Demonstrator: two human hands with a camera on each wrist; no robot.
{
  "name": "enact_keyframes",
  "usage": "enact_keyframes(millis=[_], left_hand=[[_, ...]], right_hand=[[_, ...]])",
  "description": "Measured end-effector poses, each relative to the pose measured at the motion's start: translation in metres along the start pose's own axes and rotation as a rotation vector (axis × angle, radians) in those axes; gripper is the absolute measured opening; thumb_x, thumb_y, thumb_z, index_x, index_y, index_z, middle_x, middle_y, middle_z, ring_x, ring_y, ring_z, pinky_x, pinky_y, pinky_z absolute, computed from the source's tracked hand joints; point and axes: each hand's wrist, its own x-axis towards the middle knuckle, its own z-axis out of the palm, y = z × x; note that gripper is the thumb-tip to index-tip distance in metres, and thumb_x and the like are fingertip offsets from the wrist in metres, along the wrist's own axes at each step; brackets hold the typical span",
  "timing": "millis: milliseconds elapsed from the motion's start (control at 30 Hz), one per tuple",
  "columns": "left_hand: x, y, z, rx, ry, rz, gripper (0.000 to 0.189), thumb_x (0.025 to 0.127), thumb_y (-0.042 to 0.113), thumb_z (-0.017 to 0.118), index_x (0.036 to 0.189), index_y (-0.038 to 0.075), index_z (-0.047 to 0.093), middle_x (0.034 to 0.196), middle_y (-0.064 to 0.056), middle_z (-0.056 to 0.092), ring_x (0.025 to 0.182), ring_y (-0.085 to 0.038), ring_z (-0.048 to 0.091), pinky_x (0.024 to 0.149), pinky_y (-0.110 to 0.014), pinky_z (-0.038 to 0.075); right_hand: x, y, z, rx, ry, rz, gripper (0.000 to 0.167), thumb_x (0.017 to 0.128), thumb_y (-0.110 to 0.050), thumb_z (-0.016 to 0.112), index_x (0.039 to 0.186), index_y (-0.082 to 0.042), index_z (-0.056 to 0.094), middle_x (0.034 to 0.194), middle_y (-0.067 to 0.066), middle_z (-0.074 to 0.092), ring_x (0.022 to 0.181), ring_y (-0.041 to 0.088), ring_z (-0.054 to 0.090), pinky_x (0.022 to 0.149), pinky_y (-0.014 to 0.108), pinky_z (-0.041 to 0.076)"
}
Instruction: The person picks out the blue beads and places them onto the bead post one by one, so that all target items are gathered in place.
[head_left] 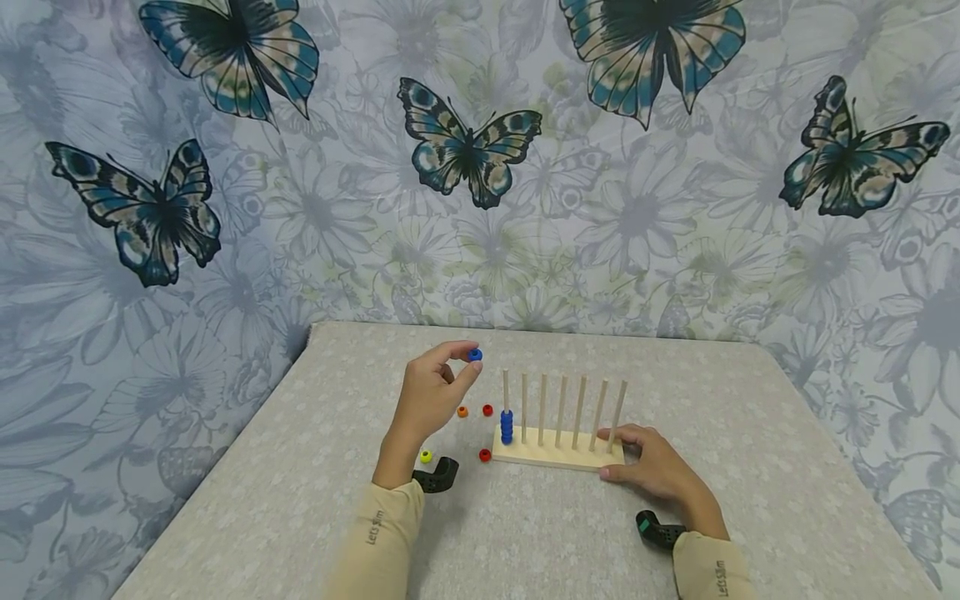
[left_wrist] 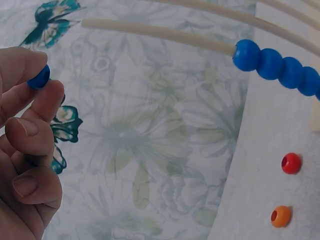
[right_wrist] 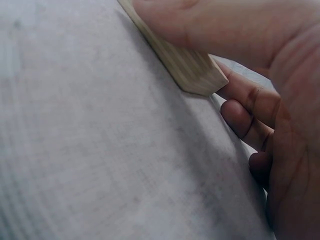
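Between thumb and fingertips my left hand (head_left: 435, 394) pinches a blue bead (head_left: 475, 355), raised above the table to the left of the peg tops. The wooden peg board (head_left: 555, 450) stands on the table with a row of upright pegs. Several blue beads (head_left: 507, 427) are stacked on its leftmost peg, whose upper part is bare; the other pegs carry none. At the board's right end, my right hand (head_left: 652, 467) grips the base, thumb on the near edge and fingers behind. The left wrist view shows the held bead (left_wrist: 39, 78) level with the peg's tip.
Loose beads lie left of the board: an orange bead (head_left: 462, 412), a red bead (head_left: 487, 410), another red bead (head_left: 485, 455) and a yellow bead (head_left: 426, 457). A pale patterned cloth (head_left: 750, 433) covers the table. Behind it hangs a butterfly-print backdrop (head_left: 480, 250).
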Motion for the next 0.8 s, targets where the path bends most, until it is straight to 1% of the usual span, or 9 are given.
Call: enact_keyframes(millis=[167, 367, 533, 800], left_hand=[[-0.001, 0.005, 0.008, -0.031, -0.034, -0.005, 0.025, 0.097, 0.03, 0.068, 0.121, 0.023, 0.07, 0.104, 0.006, 0.071, 0.046, -0.011, 0.045, 0.04, -0.027, 0.04], [-0.001, 0.011, 0.017, -0.032, -0.039, 0.026, 0.026, 0.098, 0.027, 0.067, 0.122, 0.018, 0.071, 0.102, 0.004, 0.071, 0.047, -0.009, 0.042, 0.042, -0.025, 0.039], [-0.001, 0.014, 0.02, -0.031, -0.057, 0.019, 0.027, 0.099, 0.03, 0.064, 0.123, 0.02, 0.07, 0.103, 0.004, 0.069, 0.049, -0.009, 0.044, 0.044, -0.025, 0.041], [-0.001, 0.016, 0.023, -0.054, -0.05, 0.05, 0.029, 0.1, 0.033, 0.063, 0.124, 0.02, 0.07, 0.103, 0.005, 0.069, 0.05, -0.007, 0.044, 0.044, -0.024, 0.042]], right_hand=[[0.0, -0.001, -0.001, 0.009, 0.0, -0.002, 0.062, 0.073, -0.04, 0.089, 0.128, -0.021, 0.069, 0.136, 0.008, 0.063, 0.136, 0.039, 0.047, 0.112, 0.065, 0.031], [-0.001, -0.001, -0.001, 0.011, -0.003, -0.004, 0.062, 0.073, -0.04, 0.089, 0.128, -0.021, 0.069, 0.137, 0.008, 0.063, 0.136, 0.04, 0.047, 0.112, 0.066, 0.031], [-0.001, -0.001, -0.001, 0.019, -0.002, 0.018, 0.063, 0.072, -0.042, 0.089, 0.128, -0.023, 0.069, 0.138, 0.007, 0.062, 0.138, 0.038, 0.046, 0.114, 0.065, 0.029], [0.0, 0.001, -0.001, 0.024, -0.006, 0.017, 0.063, 0.072, -0.041, 0.089, 0.128, -0.022, 0.069, 0.138, 0.008, 0.062, 0.137, 0.039, 0.045, 0.114, 0.066, 0.028]])
